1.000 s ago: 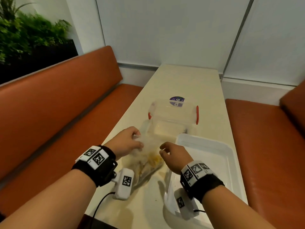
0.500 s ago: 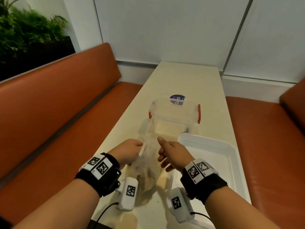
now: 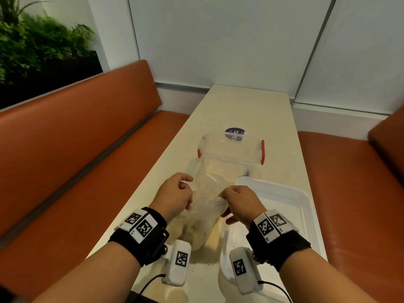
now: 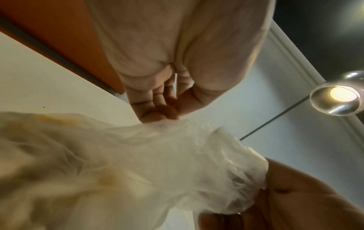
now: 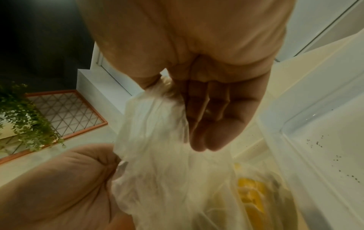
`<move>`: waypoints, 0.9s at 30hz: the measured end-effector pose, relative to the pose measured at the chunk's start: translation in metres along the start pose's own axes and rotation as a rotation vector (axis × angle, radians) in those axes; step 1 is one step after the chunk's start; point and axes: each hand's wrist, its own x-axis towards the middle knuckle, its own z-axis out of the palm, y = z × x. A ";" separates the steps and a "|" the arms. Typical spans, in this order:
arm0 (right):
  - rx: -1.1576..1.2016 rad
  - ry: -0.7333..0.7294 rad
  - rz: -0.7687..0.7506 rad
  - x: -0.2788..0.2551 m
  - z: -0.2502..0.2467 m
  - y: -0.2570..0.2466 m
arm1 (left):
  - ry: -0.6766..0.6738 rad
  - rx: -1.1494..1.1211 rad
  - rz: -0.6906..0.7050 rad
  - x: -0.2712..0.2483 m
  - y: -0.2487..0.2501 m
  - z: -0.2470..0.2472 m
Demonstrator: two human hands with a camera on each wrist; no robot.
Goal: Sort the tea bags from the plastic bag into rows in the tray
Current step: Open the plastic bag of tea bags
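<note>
Your left hand [image 3: 175, 194] and your right hand [image 3: 241, 203] meet in the lower middle of the head view, each gripping one side of the plastic bag's [image 3: 207, 193] mouth. In the left wrist view your left fingers [image 4: 157, 107] are bunched down onto the gathered film at the centre of the frame. In the right wrist view your right thumb and fingers [image 5: 208, 118] pinch a fold of the bag just above centre. The thin, cloudy film is stretched between both hands, and the bag's full bottom sits on the table [image 3: 251, 110] between your wrists.

Yellow tea bags [image 5: 250, 196] show through the film at the lower right of the right wrist view; how many there are you cannot tell, since the plastic blurs them.

The white tray [image 3: 303, 206] lies just right of the bag, at the lower right of the head view, with dark specks on its floor. Beyond the bag, near the centre of the frame, stands a clear storage box [image 3: 231, 149] with red handles. Orange benches [image 3: 76, 138] run along both sides of the table, and green plants [image 3: 32, 40] fill the upper left corner.
</note>
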 end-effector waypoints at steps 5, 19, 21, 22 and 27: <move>0.206 -0.083 -0.058 -0.006 0.008 -0.001 | -0.304 0.414 -0.035 -0.009 0.007 0.011; 0.826 0.114 0.160 0.008 0.018 0.015 | 0.088 -1.372 -0.429 0.021 -0.033 -0.037; 0.584 0.125 0.151 0.011 0.016 0.018 | 0.041 -1.237 -0.415 0.020 -0.031 -0.040; 0.423 0.120 0.118 0.011 0.013 0.018 | 0.000 -1.117 -0.389 0.019 -0.029 -0.041; -0.486 -0.080 -0.055 0.023 0.014 0.007 | -0.083 -0.184 -0.319 0.013 -0.032 -0.037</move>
